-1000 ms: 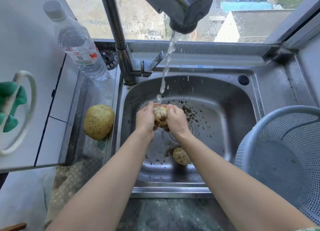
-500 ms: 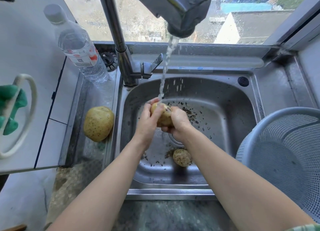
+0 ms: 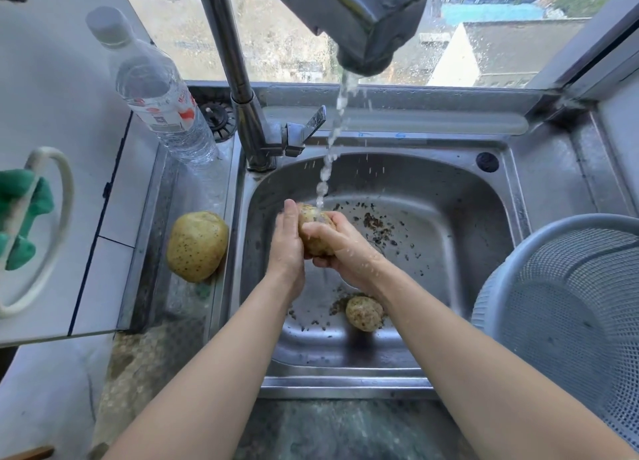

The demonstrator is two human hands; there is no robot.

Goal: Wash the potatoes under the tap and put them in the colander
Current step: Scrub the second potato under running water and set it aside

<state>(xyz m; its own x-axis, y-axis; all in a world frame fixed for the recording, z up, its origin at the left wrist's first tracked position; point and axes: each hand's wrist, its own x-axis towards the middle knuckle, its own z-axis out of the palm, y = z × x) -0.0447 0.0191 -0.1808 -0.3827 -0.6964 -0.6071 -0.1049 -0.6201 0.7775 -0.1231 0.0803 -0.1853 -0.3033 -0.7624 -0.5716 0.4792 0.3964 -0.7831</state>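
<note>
A brown-speckled potato is held over the steel sink, right under the water stream from the tap. My right hand curls round it from the right and below. My left hand lies flat against its left side with straight fingers. A smaller dirty potato lies on the sink floor below my right wrist. A large potato rests on the ledge left of the sink. The grey colander stands at the right, with nothing visible in it.
A clear water bottle leans at the back left by the tap's stem. Dirt specks litter the sink floor around the drain. A white cupboard door with a hanging green glove juts in on the left. A window runs behind the sink.
The potato has turned between my hands under the stream; my left hand's fingers have straightened against its side and my right hand has wrapped further round it.
</note>
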